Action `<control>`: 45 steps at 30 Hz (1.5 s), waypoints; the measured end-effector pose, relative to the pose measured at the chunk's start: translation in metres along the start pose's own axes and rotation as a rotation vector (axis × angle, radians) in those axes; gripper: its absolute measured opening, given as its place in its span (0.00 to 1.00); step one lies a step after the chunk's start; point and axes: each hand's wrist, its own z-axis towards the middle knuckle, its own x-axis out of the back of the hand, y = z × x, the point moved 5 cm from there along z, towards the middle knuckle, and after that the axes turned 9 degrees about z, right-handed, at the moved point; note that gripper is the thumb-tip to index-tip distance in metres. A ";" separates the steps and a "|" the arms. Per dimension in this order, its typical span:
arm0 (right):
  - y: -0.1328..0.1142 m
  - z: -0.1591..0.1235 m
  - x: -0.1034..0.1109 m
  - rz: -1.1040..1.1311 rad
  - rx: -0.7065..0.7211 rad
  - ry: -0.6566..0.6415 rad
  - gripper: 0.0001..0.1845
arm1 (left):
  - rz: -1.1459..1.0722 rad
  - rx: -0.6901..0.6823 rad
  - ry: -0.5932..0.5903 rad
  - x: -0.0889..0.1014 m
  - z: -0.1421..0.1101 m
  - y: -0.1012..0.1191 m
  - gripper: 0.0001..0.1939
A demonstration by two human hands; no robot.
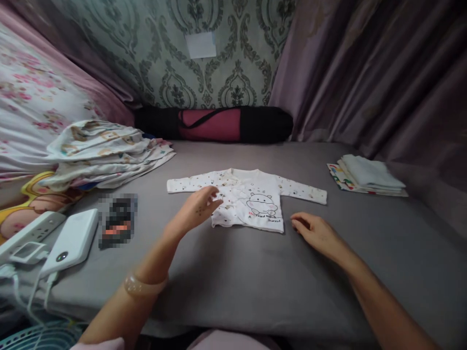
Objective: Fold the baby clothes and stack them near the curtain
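Note:
A small white baby shirt [248,204] lies spread flat on the grey sheet, both sleeves stretched out sideways. It bears a hippo drawing, some lettering and small printed motifs. Over its left front edge hovers my left hand [202,206], fingers apart and curved, holding nothing; whether the fingertips touch the cloth I cannot tell. Just beyond the shirt's lower right corner is my right hand [315,233], fingers bent loosely above the sheet with a gap between thumb and fingers and nothing in them.
Folded clothes [368,175] are stacked at the right. A heap of printed garments [109,150] lies at the back left. Nearer on the left are a white power bank [71,240], a power strip [36,233] with cables and a blurred dark object [117,221]. A black-and-red bag [211,125] lies along the wall.

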 end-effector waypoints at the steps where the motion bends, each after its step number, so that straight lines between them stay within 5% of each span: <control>1: -0.002 -0.003 -0.003 0.003 -0.005 -0.012 0.17 | 0.019 0.070 -0.035 -0.004 -0.010 -0.009 0.13; 5: -0.006 -0.011 -0.019 -0.022 0.002 -0.079 0.16 | 0.006 0.259 -0.145 -0.018 -0.047 -0.033 0.15; 8: -0.010 -0.011 -0.029 -0.070 0.060 -0.100 0.21 | -0.013 0.240 -0.142 -0.028 -0.063 -0.030 0.18; 14: -0.025 -0.015 -0.032 -0.187 0.254 -0.066 0.12 | 0.052 0.156 -0.086 -0.037 -0.069 -0.017 0.13; 21: -0.036 -0.021 -0.033 -0.345 0.381 0.020 0.16 | 0.068 0.230 -0.015 -0.035 -0.065 -0.016 0.08; 26: -0.039 -0.019 -0.028 -0.307 0.331 0.079 0.16 | -0.131 0.427 0.042 -0.026 -0.061 -0.016 0.05; 36: -0.024 -0.014 -0.031 -0.113 0.197 0.123 0.14 | -1.001 0.758 0.175 -0.050 -0.055 -0.026 0.15; 41: -0.024 -0.012 -0.034 -0.193 0.283 0.150 0.11 | -1.111 0.850 0.138 -0.057 -0.051 -0.029 0.16; 45: -0.028 -0.014 -0.033 -0.292 0.394 0.154 0.12 | -0.901 0.805 0.134 -0.050 -0.051 -0.040 0.15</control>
